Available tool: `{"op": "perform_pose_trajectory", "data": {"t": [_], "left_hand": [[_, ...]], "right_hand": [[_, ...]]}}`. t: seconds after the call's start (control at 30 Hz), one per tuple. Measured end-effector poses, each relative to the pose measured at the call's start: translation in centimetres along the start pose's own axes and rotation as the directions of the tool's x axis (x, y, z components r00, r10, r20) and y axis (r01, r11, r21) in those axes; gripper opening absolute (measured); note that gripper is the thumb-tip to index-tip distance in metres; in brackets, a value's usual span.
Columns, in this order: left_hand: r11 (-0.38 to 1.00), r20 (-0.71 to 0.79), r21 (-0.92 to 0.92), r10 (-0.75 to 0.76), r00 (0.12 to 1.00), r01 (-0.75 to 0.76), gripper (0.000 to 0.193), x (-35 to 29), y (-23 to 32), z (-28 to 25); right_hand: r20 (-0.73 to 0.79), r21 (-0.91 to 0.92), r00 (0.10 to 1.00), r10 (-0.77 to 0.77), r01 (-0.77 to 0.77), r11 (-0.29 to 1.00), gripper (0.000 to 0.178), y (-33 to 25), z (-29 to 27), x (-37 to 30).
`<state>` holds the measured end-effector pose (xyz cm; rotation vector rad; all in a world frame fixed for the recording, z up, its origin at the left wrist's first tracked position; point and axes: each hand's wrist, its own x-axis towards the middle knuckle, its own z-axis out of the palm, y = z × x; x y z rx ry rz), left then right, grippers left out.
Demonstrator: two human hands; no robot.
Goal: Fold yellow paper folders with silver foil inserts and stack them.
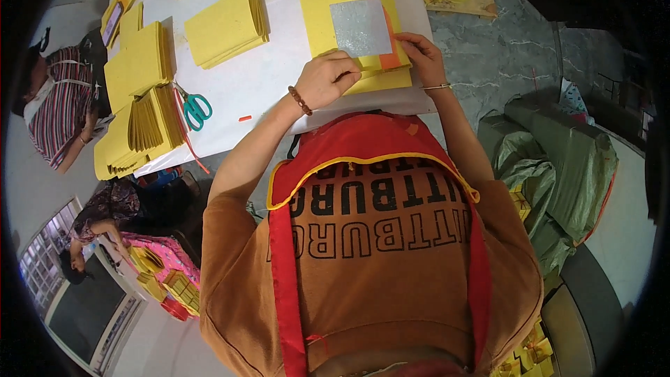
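A yellow paper sheet (314, 3) lies on the white-topped table in front of me. A silver-grey square (359, 28) rests on it, with an orange piece of paper (392, 60) showing from under its right and near sides. My left hand (325, 78), wearing a beaded bracelet, is closed in a pinch at the sheet's near left part, where a raised fold runs across. At the right edge, the fingers of my right hand (426, 61) are bent against the yellow and orange paper; its fingertips are partly hidden.
Left on the table are stacks of folded yellow paper (223, 28), teal-handled scissors (197, 110) and a small red piece (245, 119). A person in stripes (63, 105) is at far left; another person (105, 213) works below. Green wrapped bundles (558, 160) stand at right.
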<state>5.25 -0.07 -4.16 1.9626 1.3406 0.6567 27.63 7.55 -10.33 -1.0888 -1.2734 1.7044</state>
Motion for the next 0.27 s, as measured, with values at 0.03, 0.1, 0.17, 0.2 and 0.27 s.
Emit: {"op": "perform_pose_trajectory", "data": {"t": [0.03,0.1,0.17,0.2,0.27], "left_hand": [[0.999,-0.004,-0.024,-0.021,1.000,0.021,0.013,0.00,-0.09,0.10],[0.998,-0.007,-0.048,-0.042,0.999,0.042,0.013,0.06,-0.07,0.15],[0.996,0.000,-0.047,-0.070,0.998,0.070,0.010,0.23,0.10,0.07],[0.997,-0.001,-0.046,-0.070,0.998,0.070,0.010,0.29,0.12,0.04],[0.990,0.029,-0.038,-0.136,0.990,0.137,0.011,0.41,0.14,-0.01]], "right_hand": [[-0.007,-0.056,1.000,-0.019,0.018,0.998,0.021,0.03,0.01,0.02],[-0.003,-0.041,0.999,-0.033,0.033,0.999,0.021,-0.13,0.03,0.03],[0.001,-0.024,0.999,-0.049,0.049,0.999,0.022,-0.20,0.01,0.03],[0.009,-0.030,0.999,-0.032,0.032,0.999,0.022,-0.18,-0.11,0.03],[0.018,-0.035,1.000,-0.016,0.016,0.999,0.022,-0.16,-0.28,0.05]]}}
